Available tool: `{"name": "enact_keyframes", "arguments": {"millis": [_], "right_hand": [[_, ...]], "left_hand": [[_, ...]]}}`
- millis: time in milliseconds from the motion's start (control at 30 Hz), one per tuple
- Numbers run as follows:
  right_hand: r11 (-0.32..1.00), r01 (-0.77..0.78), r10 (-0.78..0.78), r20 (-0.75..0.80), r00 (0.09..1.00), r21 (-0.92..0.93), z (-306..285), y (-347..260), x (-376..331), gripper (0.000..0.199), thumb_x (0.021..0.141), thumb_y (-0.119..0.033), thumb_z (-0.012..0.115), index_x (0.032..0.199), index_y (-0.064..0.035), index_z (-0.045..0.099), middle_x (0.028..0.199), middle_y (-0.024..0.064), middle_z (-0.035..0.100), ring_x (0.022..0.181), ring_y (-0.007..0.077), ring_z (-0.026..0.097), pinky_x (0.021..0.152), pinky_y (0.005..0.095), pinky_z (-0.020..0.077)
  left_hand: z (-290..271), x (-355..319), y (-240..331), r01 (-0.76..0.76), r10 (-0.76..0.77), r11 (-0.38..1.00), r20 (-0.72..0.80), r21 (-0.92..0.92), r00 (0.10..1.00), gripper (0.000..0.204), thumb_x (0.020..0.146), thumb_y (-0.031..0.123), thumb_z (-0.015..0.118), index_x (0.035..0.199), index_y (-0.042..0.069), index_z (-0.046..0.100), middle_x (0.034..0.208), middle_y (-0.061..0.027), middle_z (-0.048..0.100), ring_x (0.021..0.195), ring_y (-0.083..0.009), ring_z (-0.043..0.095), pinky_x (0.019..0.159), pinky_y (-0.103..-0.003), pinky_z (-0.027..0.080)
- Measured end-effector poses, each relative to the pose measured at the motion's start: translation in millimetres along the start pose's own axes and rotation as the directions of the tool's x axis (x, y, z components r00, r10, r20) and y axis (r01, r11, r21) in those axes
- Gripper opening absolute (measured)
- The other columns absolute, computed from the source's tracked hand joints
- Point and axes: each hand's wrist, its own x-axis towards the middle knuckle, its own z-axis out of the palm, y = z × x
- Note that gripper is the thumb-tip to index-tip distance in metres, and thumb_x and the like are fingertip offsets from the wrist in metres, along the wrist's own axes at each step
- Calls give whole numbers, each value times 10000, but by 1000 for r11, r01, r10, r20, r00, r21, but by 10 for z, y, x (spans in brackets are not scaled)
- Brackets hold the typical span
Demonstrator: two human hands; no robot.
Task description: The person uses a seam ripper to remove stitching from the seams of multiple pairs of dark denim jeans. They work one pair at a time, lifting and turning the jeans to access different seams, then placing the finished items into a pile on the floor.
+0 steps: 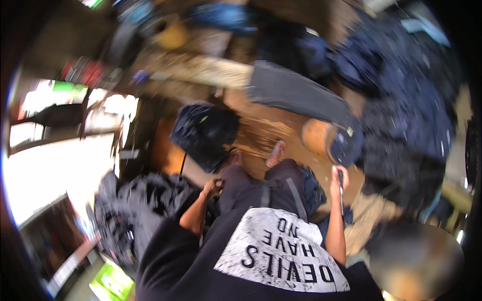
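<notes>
My left hand is curled beside my left thigh, close to a heap of black garments. Its fingers look closed, and blur hides anything inside them. In my right hand, off to the right of my legs, is a thin dark tool with a long narrow shape; its exact kind does not show. Just beyond that hand, the end of a dark grey cloth piece hangs by an orange-brown round container. The cloth's other end lies on a wooden beam.
A large pile of dark blue and black clothes fills the right side. A dark bundle sits ahead of my feet, left of centre. Another person is at the lower right. Bright openings lie to the left.
</notes>
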Motion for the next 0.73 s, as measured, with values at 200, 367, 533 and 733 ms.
{"name": "enact_keyframes", "arguments": {"millis": [200,367,533,733], "right_hand": [[967,-250,252,-269,930,39,-455,1278,515,308,941,-214,896,1119,-58,699,984,41,699,920,170,665,847,345,552],[915,-385,403,-311,861,121,-361,2181,1662,406,879,-195,947,1158,-37,699,1119,110,739,1050,260,704,916,411,566],[947,-270,314,-317,895,177,-739,2245,2284,332,938,-150,894,1182,-29,703,1181,111,757,1069,251,710,923,404,578],[922,-243,338,-321,885,301,-1120,2615,2508,307,973,2,818,1229,-34,654,1294,132,742,1226,270,721,991,375,630]], "left_hand": [[-467,284,2014,-258,262,962,39,-87,964,379,980,142,686,1342,36,718,1268,-200,785,1200,-372,754,1002,-442,596],[-250,158,4779,-662,618,745,291,80,731,264,1008,79,677,1265,37,720,1203,-185,773,1116,-384,760,964,-445,600],[1682,1075,7143,-854,837,512,275,-93,473,437,928,11,708,1348,62,597,1251,-238,630,1199,-456,626,955,-536,527],[3261,3169,8415,-684,616,336,398,648,680,1045,792,116,783,1724,234,325,1819,-295,37,1679,-499,110,1322,-699,177]]}}
